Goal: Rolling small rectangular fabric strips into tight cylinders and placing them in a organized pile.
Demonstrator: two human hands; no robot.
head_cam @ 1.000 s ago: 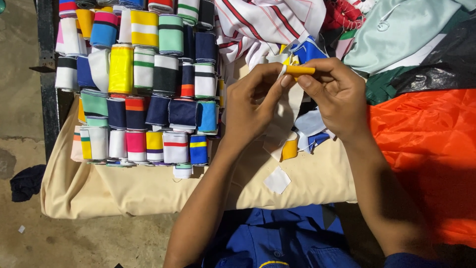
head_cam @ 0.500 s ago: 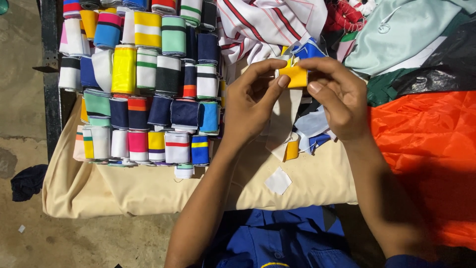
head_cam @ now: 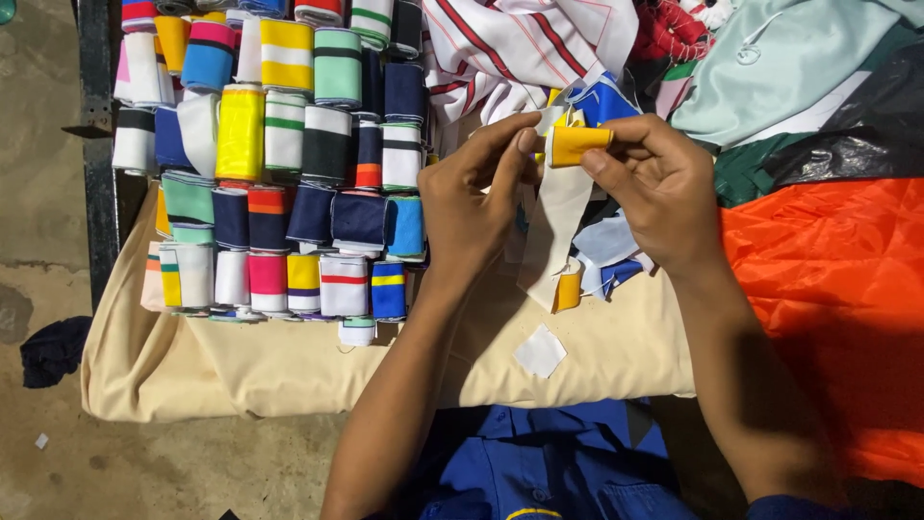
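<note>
Beige cloth (head_cam: 289, 371), concrete floor (head_cam: 38, 144).

We see bare beige cloth (head_cam: 289, 361) open below our hands (head_cam: 568, 193), while packed rows of striped fabric rolls (head_cam: 289, 173) block the left, an orange sheet (head_cam: 828, 289) and heaped garments (head_cam: 770, 77) crowd the right, perhaps overlapping, and a small white patch (head_cam: 540, 351) lies loose.
</note>
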